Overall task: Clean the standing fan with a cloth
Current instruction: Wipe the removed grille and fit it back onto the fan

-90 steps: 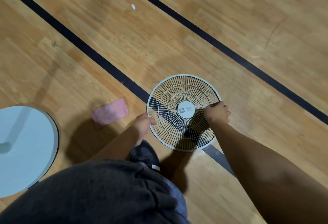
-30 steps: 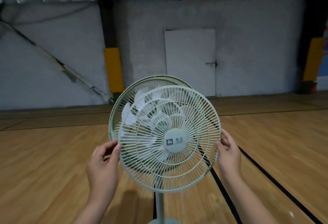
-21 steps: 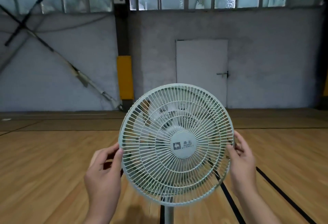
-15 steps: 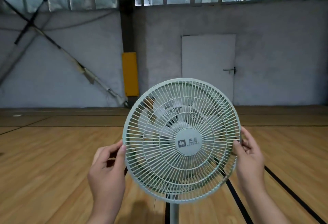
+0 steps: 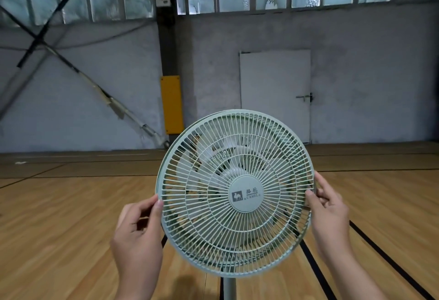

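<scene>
The standing fan's pale green front grille [image 5: 209, 228] is held up against the fan head, with the white blades [image 5: 228, 169] showing through its wires. My left hand [image 5: 139, 230] pinches the grille's left rim between thumb and fingers. My right hand [image 5: 329, 207] grips the right rim the same way. The fan's pole [image 5: 229, 289] runs down out of view below the grille. The cloth is not in view.
Wooden gym floor [image 5: 59, 228] with black lines spreads all around. Far behind stand a grey wall, a white door [image 5: 274, 95] and a yellow padded column [image 5: 172, 103].
The grille was lifted from the floor with both hands and brought up over the fan head. In the last second it has shifted right and settled closer onto the rear guard.
</scene>
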{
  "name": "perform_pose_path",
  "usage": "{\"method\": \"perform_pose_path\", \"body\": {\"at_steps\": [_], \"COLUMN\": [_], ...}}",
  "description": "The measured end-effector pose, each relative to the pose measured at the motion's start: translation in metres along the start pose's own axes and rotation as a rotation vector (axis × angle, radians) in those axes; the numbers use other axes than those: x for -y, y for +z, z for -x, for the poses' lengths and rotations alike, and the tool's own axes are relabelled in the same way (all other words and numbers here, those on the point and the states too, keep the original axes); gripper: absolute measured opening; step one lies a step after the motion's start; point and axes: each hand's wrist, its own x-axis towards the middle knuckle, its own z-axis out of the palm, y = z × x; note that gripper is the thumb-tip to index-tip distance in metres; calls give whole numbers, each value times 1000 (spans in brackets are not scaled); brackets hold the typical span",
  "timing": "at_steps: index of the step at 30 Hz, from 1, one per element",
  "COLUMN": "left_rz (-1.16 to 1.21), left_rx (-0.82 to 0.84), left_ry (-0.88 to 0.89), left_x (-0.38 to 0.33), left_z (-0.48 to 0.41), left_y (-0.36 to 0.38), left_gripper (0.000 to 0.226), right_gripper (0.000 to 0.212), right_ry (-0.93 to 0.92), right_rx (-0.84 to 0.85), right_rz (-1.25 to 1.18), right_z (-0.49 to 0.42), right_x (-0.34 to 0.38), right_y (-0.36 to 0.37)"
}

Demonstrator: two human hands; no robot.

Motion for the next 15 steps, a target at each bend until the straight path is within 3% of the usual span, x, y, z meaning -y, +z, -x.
{"method": "perform_pose_path", "body": {"at_steps": [15], "left_rz": [-1], "left_rx": [-23], "left_ry": [61], "left_x": [-3], "left_z": [-2], "left_y": [-4], "left_gripper": [14], "right_gripper": [55], "right_ry": [-33], "right_rx": [-28], "right_rz": [56], "right_z": [9], "right_x": [-11], "right_y": [-2]}}
